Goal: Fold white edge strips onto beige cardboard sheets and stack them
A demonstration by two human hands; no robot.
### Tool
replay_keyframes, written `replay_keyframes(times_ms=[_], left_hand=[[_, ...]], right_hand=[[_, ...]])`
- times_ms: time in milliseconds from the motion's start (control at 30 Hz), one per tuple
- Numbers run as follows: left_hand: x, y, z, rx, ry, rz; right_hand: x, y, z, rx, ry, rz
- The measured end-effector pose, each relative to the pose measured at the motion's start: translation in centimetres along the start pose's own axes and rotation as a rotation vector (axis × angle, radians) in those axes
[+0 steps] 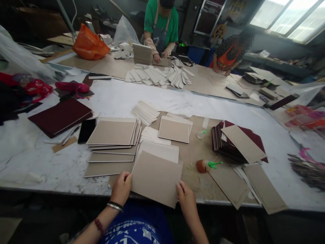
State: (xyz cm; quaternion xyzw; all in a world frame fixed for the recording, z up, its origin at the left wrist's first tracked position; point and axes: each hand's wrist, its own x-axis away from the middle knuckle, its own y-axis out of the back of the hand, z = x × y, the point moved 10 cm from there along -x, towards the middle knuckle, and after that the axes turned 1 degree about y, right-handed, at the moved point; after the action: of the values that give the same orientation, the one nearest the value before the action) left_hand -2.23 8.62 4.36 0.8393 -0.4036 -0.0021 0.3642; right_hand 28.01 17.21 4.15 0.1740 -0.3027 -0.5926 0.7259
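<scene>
A beige cardboard panel [156,178] is held between my two hands, tilted over the table's front edge. My left hand [121,186] pinches its left edge, and my right hand [186,200] grips the right edge. Behind it lies a white-faced sheet [161,150], partly covered by the panel. Left of my hands stands a fanned stack of beige panels [111,130] with pale edges. Another beige panel [175,128] rests farther back on pale sheets. A bundle of white strips [145,112] lies beyond the stack.
At right are a stack of dark maroon covers [238,139], a brown glue-like pot [202,166] with a green top, and loose panels [264,186]. A phone [86,131] and maroon folder [61,115] lie left. Two people [161,27] work across the table.
</scene>
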Motion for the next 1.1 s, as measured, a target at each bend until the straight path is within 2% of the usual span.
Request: replay_keyframes(times_ms=[167, 333, 600, 1100], left_hand=[[-2.6, -1.3, 0.0, -0.070, -0.035, 0.001], [-3.5, -2.3, 0.2, -0.114, -0.059, 0.035], [-3.5, -2.6, 0.8, -0.135, -0.067, 0.073], [-3.8, -2.8, 0.5, -0.187, -0.083, 0.122]], right_hand=[[-2.8, -0.9, 0.1, 0.179, 0.051, -0.118], [-3.9, -1.3, -0.1, 0.236, 0.095, -0.175], [-3.6, -1.6, 0.4, 0.316, 0.145, -0.143], [-3.8, -2.3, 1.4, 0.520, 0.068, -0.039]])
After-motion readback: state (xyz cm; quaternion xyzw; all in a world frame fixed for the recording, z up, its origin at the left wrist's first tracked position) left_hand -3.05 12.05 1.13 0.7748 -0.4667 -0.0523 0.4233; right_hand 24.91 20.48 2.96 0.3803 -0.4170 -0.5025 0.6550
